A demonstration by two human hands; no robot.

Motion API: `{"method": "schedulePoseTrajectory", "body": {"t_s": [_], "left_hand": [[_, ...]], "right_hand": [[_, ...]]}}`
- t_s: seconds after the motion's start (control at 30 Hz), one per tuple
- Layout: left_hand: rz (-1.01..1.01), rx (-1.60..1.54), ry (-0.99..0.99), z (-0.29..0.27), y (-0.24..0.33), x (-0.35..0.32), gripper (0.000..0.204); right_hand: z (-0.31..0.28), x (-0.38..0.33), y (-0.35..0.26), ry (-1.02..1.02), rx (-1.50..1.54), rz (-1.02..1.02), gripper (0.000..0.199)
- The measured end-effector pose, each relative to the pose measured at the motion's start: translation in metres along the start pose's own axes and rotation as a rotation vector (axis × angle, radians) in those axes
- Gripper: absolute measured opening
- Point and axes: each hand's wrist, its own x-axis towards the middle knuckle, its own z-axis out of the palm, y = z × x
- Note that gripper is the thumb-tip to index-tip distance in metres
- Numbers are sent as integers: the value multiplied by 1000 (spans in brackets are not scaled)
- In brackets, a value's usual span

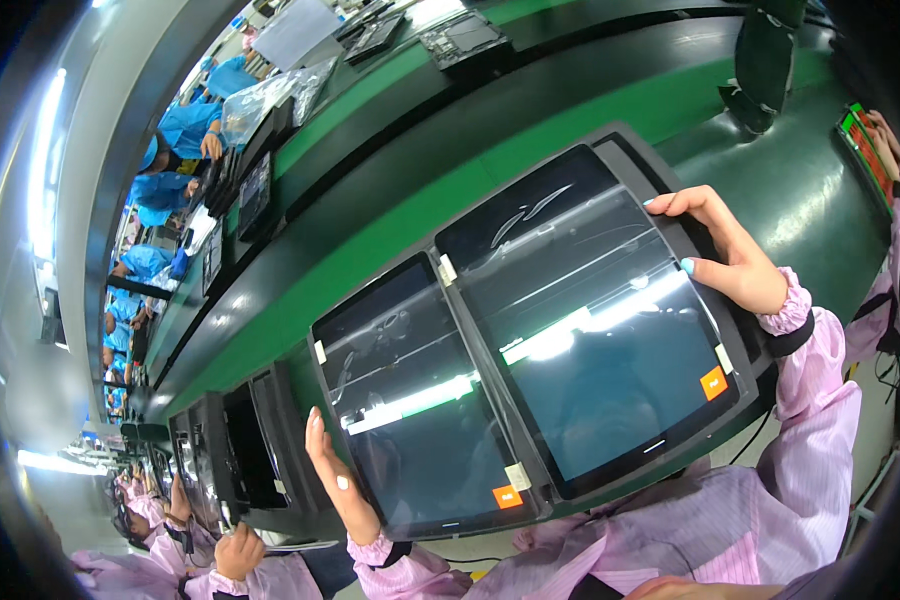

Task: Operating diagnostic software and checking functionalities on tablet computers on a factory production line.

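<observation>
Before me, a dark grey foam tray (pixel 500 398) bears two black tablet-like screens side by side. The left screen (pixel 410 450) and the right screen (pixel 610 400) each carry an orange square sticker near the bottom and small pale tape tabs at the edges; clear film and light reflections show on the glass. My left hand (pixel 338 480) grips the tray's left side, fingers extended along it, some hidden. At the upper right side, my right hand (pixel 725 250) reaches over the tray's rim, thumb and forefinger resting by the right screen's edge, apart from each other; its other fingers are largely hidden.
Another foam tray with a dark screen (pixel 250 440) lies to the left, beside a co-worker's hand (pixel 238 552). A green bench with a black rail (pixel 370 150) runs behind. Across it are device parts (pixel 465 40) and people in blue. Another person's hand holds a lit device (pixel 863 150) at far right.
</observation>
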Motion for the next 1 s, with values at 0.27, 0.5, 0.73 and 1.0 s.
{"method": "schedulePoseTrajectory", "body": {"t_s": [0.27, 0.5, 0.73, 1.0], "left_hand": [[-89, -110, 17, 4, 0, 1, 77], [-74, -195, -5, 4, 0, -2, 71], [-74, -205, 1, 2, -4, -5, 70], [-87, -191, 10, 6, -2, -3, 71]], "right_hand": [[0, -3, -1, 27, -41, 20, 45], [4, -3, -3, -9, -20, 33, 48], [1, -5, -5, -14, 47, 44, 56], [0, -6, -2, 11, -16, 45, 61]]}}
